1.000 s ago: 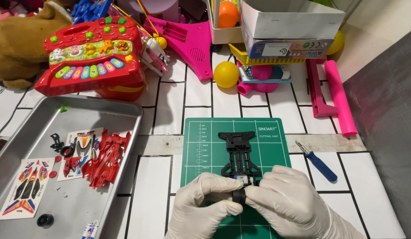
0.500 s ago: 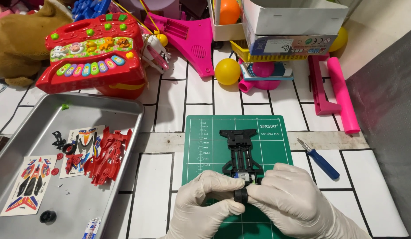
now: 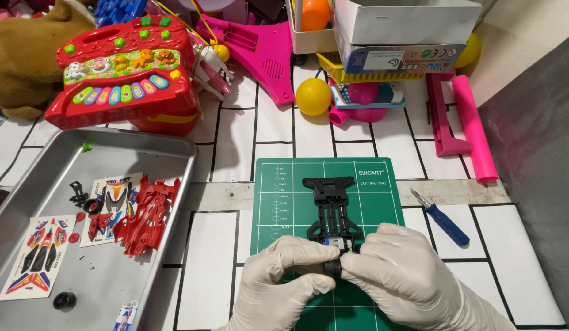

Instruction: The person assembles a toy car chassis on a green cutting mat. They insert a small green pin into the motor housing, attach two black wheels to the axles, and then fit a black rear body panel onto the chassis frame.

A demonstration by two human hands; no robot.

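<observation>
White tile-patterned table (image 3: 232, 245) with dark grid lines carries everything; matte, flat. At far side, clutter of glossy plastic toys: red toy keyboard (image 3: 122, 76) with coloured keys at far left, pink toy guitar (image 3: 260, 52), yellow ball (image 3: 313, 96), pink bars (image 3: 474, 125) at far right.

Metal tray (image 3: 27, 184), brushed grey with rolled rim, sits at left. In it: red plastic car body shell (image 3: 146, 214), two printed sticker sheets (image 3: 42, 254), small black parts, one black wheel (image 3: 64, 300) near the tray's near edge.

Green cutting mat (image 3: 382, 196), ruled grid, centre near. On it lies the black plastic chassis (image 3: 332, 211), ribbed and open-framed, long axis running far to near.

Change over the last second: little. Both hands hold the same station at the chassis near end; chassis has not shifted on the mat; tray contents unchanged. Judged: same fitting step continuing, wheel not yet released.

Left hand (image 3: 284, 285) and right hand (image 3: 407, 282), both in white latex gloves, meet at the near end of the chassis. Fingers (image 3: 309, 283) of both hands are closed together, pinching a small black rubbery wheel (image 3: 332, 268) between them, touching the chassis end.

Blue-handled screwdriver (image 3: 444, 219) lies right of the mat, untouched.
</observation>
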